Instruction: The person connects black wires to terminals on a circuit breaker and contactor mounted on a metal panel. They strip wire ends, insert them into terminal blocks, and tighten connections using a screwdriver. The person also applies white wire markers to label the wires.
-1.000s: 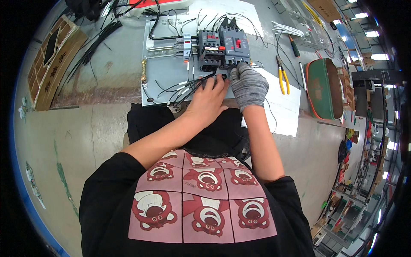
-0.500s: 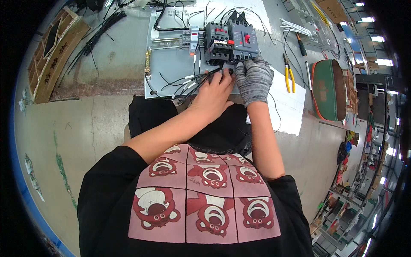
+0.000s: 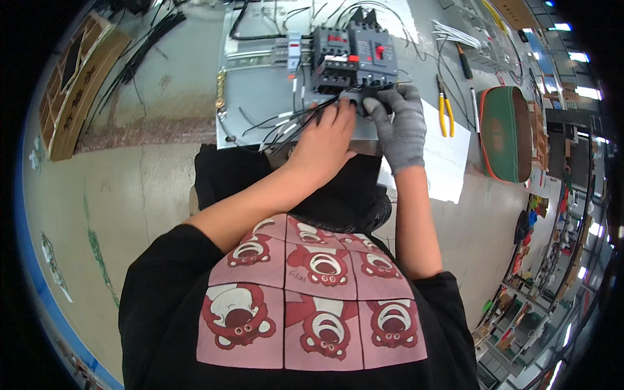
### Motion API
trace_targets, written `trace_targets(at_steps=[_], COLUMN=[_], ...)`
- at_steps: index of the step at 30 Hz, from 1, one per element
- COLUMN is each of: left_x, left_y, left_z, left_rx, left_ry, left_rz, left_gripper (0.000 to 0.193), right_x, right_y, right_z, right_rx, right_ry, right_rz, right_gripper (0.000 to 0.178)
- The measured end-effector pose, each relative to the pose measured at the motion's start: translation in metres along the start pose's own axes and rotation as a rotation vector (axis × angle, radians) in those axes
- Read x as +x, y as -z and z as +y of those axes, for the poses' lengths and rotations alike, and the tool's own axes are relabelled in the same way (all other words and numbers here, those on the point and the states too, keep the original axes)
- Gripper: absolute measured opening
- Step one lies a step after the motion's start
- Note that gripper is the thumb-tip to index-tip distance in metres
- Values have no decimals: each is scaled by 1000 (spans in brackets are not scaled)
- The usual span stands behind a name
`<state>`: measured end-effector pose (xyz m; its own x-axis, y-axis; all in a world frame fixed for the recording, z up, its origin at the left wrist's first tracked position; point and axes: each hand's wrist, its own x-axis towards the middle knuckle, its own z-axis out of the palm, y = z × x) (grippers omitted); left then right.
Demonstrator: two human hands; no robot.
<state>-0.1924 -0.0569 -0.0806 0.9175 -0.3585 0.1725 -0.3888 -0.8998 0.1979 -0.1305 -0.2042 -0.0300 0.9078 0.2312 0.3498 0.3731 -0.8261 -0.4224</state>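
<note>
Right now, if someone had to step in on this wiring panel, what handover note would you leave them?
Left hand: bare, fingers on the bundle of thin black wires just below the black circuit breaker blocks.
Right hand: in a grey knit glove, fingertips at the breakers' lower terminals; whether it grips a wire cannot be told.
Breakers sit on the grey metal mounting plate. Yellow-handled pliers lie on the white paper sheet to the right, untouched.
Done: breakers mounted, upper wires in.
Left: loose lower wires remain unconnected.

Black wires (image 3: 292,123) fanned flat across grey panel, ends under dark breaker block (image 3: 354,55), upright.
</note>
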Motion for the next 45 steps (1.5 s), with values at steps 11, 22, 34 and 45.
trace_targets(at_steps=[11, 22, 34, 45], left_x=[4, 12, 6, 157], left_y=[8, 12, 98, 95], left_z=[-1, 11, -10, -135], left_rx=[-67, -113, -499, -794], left_ry=[15, 89, -49, 76], left_rz=[-37, -79, 62, -482], left_gripper=[84, 88, 29, 55], right_x=[-25, 5, 6, 13], right_y=[-4, -28, -30, -26], right_z=[72, 79, 94, 99], right_rx=[-16, -107, 62, 142], right_ry=[-93, -162, -157, -153], right_rz=[-273, -44, -55, -165], right_gripper=[21, 19, 16, 22])
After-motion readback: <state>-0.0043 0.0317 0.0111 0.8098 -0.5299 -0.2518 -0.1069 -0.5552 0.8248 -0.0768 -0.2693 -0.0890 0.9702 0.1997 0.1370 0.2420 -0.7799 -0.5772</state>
